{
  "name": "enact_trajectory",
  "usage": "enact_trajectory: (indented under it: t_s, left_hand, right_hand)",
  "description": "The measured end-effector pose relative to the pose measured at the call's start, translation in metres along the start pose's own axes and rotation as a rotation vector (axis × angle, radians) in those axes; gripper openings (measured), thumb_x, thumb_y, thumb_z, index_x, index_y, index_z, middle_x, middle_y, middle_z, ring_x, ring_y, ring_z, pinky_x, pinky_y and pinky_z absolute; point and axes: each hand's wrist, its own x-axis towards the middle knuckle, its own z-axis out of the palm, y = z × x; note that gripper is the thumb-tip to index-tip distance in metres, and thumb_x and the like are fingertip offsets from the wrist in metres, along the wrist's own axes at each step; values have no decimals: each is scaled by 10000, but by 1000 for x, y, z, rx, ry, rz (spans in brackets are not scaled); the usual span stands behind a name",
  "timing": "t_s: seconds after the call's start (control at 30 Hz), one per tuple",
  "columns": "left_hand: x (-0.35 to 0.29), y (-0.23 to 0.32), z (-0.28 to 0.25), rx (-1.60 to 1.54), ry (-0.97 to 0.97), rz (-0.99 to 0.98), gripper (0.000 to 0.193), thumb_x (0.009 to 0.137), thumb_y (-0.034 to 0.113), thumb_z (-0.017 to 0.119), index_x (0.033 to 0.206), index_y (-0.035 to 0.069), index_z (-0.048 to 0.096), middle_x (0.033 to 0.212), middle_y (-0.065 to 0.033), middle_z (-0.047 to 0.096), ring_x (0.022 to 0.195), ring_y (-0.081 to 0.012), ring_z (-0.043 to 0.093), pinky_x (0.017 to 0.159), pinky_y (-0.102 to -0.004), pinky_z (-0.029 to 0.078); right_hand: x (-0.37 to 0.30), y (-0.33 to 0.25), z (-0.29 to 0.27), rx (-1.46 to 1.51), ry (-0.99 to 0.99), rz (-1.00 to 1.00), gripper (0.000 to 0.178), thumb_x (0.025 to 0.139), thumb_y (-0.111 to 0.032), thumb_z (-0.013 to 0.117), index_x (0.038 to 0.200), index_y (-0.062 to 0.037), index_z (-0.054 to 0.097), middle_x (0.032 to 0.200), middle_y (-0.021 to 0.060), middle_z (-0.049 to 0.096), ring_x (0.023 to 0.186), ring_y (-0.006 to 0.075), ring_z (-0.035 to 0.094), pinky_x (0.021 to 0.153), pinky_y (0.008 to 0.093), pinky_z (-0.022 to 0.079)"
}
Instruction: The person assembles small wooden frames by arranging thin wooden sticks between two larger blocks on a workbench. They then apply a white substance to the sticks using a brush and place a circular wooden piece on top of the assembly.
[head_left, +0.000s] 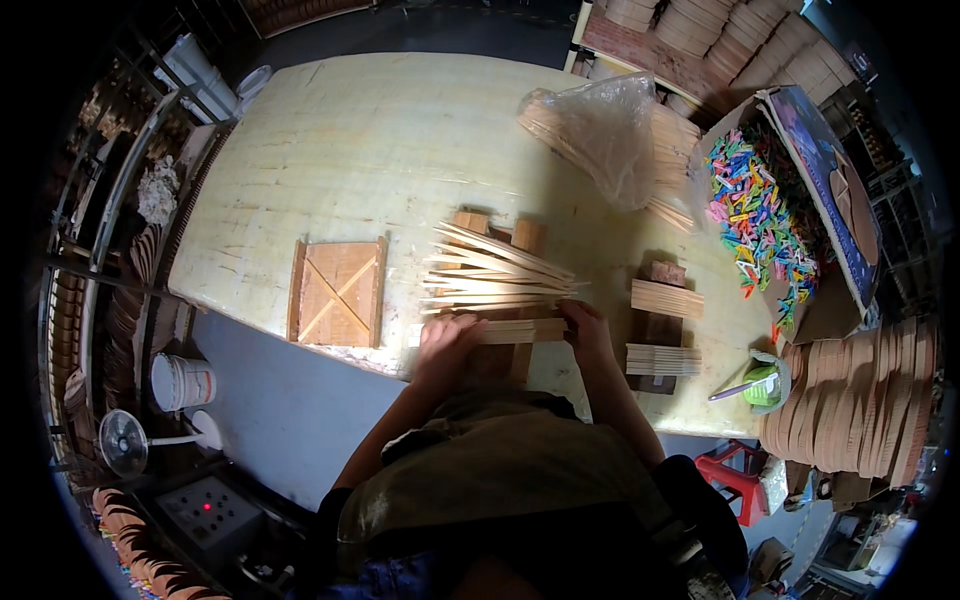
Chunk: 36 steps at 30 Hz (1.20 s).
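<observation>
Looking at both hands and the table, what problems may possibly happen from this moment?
1. The loose sticks fan out just beyond the stick bundle between the left hand and right hand; a forward push might scatter them.
2. The small container stands near the table edge, a long handle poking out; a bump could tip it.
3. Colourful clips heap in an open box; a knock could spill some.
</observation>
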Motion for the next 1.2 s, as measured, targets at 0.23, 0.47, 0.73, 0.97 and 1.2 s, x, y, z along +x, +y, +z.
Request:
enact_trajectory:
  t_s: [0.23, 0.47, 0.73, 0.97, 1.2]
  left_hand:
    - [-3, -2, 6, 94, 19, -10, 384, 801, 144, 603, 1185, 138, 622, 1269, -77, 527, 1186, -313, 481, 1019, -465, 363]
    - [-3, -7, 8, -39, 4, 12, 394, 796, 123, 621, 1190, 135, 617, 1285, -88, 535, 1223, -347, 481, 1041, -521, 347]
    - [1, -3, 4, 10, 0, 9, 386, 792, 139, 614, 1176, 100, 612, 1221, -101, 571, 1137, -330, 534, 1022, -487, 376]
    - [2, -6, 4, -45, -24, 32, 402, 790, 142, 620, 1189, 95, 603, 1191, -114, 581, 1101, -327, 544, 990, -456, 384]
    - [0, 1, 2, 152, 16, -5, 401, 825, 161, 597, 1226, 148, 589, 1314, -103, 511, 1255, -339, 454, 1066, -491, 337]
  right_hand:
    - [-6, -1, -1, -12, -21, -1, 212, 864, -186, 632, 999, -29, 672, 882, 57, 653, 795, 154, 627, 677, 296, 515]
    - [-5, 5, 0, -75, 10, 30, 271, 906, -219, 610, 1029, 19, 653, 914, 87, 644, 810, 170, 630, 700, 310, 523]
    - [-7, -3, -8, -84, -143, -3, 274, 886, -210, 610, 1060, -6, 669, 922, 70, 637, 837, 173, 625, 704, 317, 533]
    - [10, 3, -2, 67, -64, 24, 219, 873, -219, 648, 1018, -56, 663, 907, 26, 636, 773, 112, 583, 641, 256, 452]
    - [15, 0, -1, -73, -29, -31, 203, 890, -239, 667, 920, -38, 658, 813, 33, 631, 701, 116, 571, 608, 264, 443]
